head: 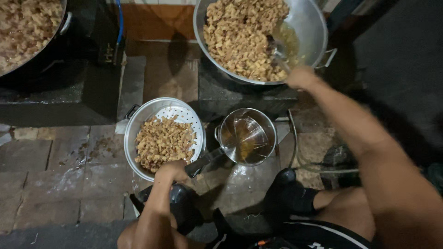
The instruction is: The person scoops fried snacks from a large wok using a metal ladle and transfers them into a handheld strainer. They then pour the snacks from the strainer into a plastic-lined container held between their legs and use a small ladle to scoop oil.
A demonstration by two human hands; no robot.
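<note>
My right hand [301, 76] grips the handle of a metal ladle [276, 50] that reaches into a large silver wok [314, 32], which holds golden fried pieces and a pool of oil. My left hand [171, 171] holds the dark handle of a small steel saucepan [226, 124] with amber oil in it, standing on the ground. Just left of it, a perforated metal colander [138, 120] holds more fried pieces, and my left hand is at its near rim.
A second big dark wok [60, 27] of fried pieces sits at the top left on a black burner stand. The ground is brick paving [41, 184] with crumbs. My knees and black boots [286, 193] are at the bottom. A hose [295, 157] curves at right.
</note>
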